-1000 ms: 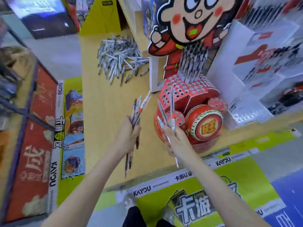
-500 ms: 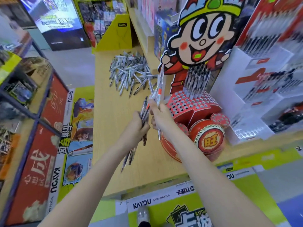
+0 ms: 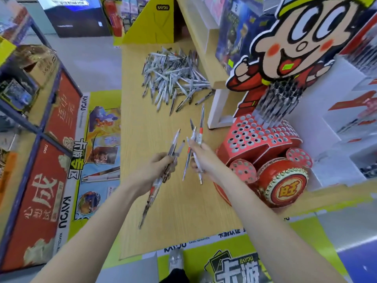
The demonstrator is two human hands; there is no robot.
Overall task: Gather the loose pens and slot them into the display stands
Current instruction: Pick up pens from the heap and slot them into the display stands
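Left hand (image 3: 157,170) grips a pen bundle (image 3: 163,174); right hand (image 3: 204,160) pinches perhaps three pens (image 3: 195,148) beside the stand (image 3: 263,139).

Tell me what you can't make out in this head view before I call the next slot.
- Pen count in the left hand: fingers cover the overlapping, blurred bundle.
- Pen count in the right hand: motion blur.
- Stand rear holes: hidden by pens already slotted.
- Pile: pens too small and tangled to count.
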